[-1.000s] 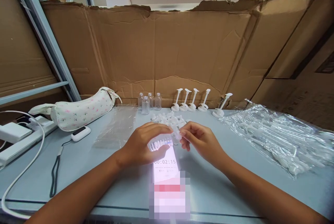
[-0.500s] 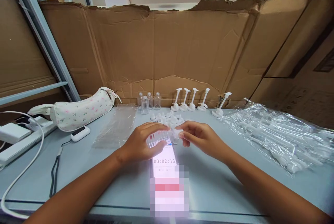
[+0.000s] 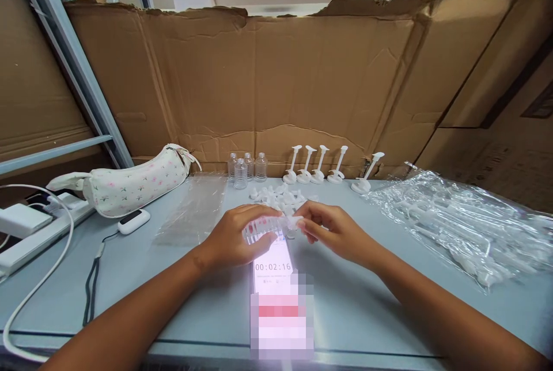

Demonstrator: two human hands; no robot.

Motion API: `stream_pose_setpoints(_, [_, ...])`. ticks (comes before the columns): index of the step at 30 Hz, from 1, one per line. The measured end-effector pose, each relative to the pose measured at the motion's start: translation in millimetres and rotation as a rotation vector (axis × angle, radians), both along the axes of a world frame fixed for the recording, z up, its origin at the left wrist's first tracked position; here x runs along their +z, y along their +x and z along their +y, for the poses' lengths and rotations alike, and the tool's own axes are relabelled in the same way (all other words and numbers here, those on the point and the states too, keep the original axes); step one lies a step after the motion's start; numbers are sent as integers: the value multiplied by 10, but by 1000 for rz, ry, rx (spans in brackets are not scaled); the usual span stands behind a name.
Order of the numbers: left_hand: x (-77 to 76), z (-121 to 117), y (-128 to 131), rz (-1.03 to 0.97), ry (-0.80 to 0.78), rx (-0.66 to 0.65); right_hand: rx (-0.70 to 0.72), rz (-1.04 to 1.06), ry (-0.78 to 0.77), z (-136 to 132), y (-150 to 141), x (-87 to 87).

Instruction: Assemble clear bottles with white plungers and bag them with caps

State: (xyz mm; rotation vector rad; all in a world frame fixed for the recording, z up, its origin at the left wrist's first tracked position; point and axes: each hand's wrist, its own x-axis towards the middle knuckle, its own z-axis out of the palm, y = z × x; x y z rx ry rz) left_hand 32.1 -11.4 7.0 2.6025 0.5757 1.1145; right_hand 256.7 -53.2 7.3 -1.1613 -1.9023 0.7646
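Observation:
Lying on its side in my left hand is a small clear plastic bottle, gripped between the thumb and fingers, its neck toward the right. My right hand pinches a small whitish cap at the bottle's neck; how far the cap sits on the neck I cannot tell. Just beyond both hands is a heap of small white plastic caps. Under the bottle lies a phone with a lit timer reading 00:02:16, its lower part blurred out.
Several clear bottles stand at the back, beside several white stand-like pieces. A crinkled plastic bag of parts lies right. Left are a flat clear bag, a patterned pouch, a small white device and a power strip.
My right fingers have shifted very slightly at the cap, and the cap looks closer to the bottle's neck. My left hand keeps its hold on the bottle.

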Motion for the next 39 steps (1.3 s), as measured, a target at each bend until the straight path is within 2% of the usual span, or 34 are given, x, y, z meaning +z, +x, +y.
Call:
stream_pose_setpoints(3, [12, -7, 10, -1, -10, -16, -45, -27, -30, -5, -9, -21])
stream_pose_setpoints(9, [21, 7, -2, -41, -154, 8, -23, -98, 129, -11, 14, 20])
stream_pose_setpoints(14, [-1, 6, -14, -4, -183, -1, -56, -212, 74, -24, -9, 48])
stream_pose_setpoints(17, [8, 2, -3, -22, -272, -22, -84, -232, 79, -22, -18, 48])
stream_pose_setpoints(21, [43, 7, 24, -124, -549, -81, -27, -219, 154, -26, -11, 38])
stream_pose_setpoints(26, [76, -37, 50, -198, -1085, -296, 25, -193, 215, -66, -34, 13])
stream_pose_setpoints(29, [82, -87, 70, -165, -1209, -369, 35, -123, 186, -84, -65, 16])
stream_pose_setpoints(30, [82, -100, 76, -153, -1186, -372, 33, -116, 170, -87, -72, 21])
stream_pose_setpoints(32, [81, -117, 80, -132, -1044, -329, 27, -118, 126, -91, -76, 36])
stream_pose_setpoints(36, [79, -127, 49, 1, -613, -158, 24, -115, 41, -100, -70, 47])
stream_pose_setpoints(39, [68, -129, 25, 104, -315, -87, 4, -86, 20, -95, -95, 17])
